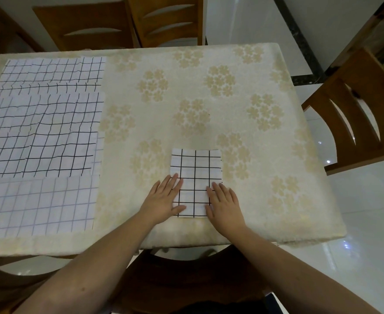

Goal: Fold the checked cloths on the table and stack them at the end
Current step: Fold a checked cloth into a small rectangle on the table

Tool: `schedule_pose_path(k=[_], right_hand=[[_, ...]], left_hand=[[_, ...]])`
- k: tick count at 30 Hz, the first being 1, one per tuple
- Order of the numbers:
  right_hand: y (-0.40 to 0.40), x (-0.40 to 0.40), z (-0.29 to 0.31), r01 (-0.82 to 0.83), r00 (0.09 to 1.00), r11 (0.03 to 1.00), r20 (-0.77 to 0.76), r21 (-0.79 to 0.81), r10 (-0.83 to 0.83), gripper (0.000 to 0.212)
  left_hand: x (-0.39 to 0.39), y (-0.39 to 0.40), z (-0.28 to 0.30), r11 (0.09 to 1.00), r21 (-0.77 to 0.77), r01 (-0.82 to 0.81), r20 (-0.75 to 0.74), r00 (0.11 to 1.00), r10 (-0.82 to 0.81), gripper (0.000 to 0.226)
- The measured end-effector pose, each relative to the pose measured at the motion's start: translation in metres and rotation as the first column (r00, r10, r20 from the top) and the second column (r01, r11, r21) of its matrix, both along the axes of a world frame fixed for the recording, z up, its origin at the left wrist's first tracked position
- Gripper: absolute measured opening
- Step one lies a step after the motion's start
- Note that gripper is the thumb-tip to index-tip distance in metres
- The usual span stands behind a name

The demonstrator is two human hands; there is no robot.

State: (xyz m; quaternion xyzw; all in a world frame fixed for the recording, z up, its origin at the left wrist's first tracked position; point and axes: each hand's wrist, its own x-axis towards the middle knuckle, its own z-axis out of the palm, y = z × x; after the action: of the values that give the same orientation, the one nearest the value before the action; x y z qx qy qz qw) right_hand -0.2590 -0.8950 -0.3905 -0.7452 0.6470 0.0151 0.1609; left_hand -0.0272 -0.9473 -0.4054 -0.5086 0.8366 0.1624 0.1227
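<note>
While my left hand (166, 197) and right hand (223, 203) lie flat with straight fingers, gripping nothing, the folded checked cloth (195, 175) sits between them, its near side edges pressed under my fingertips. It lies near the table's (265, 155) front edge, its long axis running away from me. Three unfolded checked cloths (43, 134) lie spread at my left.

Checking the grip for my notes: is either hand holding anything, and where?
Nothing gripped: left hand and right hand press flat on the folded cloth's near side edges.
</note>
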Motion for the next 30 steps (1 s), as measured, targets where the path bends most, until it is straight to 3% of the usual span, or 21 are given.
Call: schedule_pose_path(k=[5, 10, 13, 24, 27, 30], right_hand=[[-0.013, 0.020, 0.002, -0.072, 0.997, 0.997, 0.035, -0.008, 0.072, 0.057], [-0.024, 0.040, -0.007, -0.110, 0.993, 0.991, 0.037, 0.074, 0.108, 0.056], [-0.023, 0.022, -0.021, -0.114, 0.993, 0.993, 0.008, 0.043, 0.114, 0.058], [0.000, -0.052, -0.029, 0.048, 0.999, 0.998, -0.010, -0.049, -0.048, 0.067], [0.006, -0.047, -0.026, -0.055, 0.997, 0.986, 0.039, -0.156, 0.062, 0.062], [0.004, -0.033, -0.019, -0.188, 0.965, 0.935, 0.123, -0.299, 0.233, 0.046]], left_hand=[[-0.003, 0.003, -0.001, 1.000, 0.006, -0.002, 0.030, 1.000, 0.002, 0.111], [0.000, 0.004, -0.006, 0.999, -0.032, -0.018, -0.035, 0.999, 0.017, 0.101], [0.002, 0.004, -0.011, 0.999, -0.048, -0.012, -0.034, 0.999, 0.011, 0.098], [0.002, 0.005, -0.007, 1.000, -0.010, -0.016, -0.041, 0.999, 0.015, 0.098], [0.002, 0.006, -0.003, 1.000, -0.014, -0.011, -0.112, 0.994, 0.010, 0.093], [0.006, 0.011, 0.001, 0.989, -0.146, 0.031, -0.202, 0.978, -0.060, 0.080]])
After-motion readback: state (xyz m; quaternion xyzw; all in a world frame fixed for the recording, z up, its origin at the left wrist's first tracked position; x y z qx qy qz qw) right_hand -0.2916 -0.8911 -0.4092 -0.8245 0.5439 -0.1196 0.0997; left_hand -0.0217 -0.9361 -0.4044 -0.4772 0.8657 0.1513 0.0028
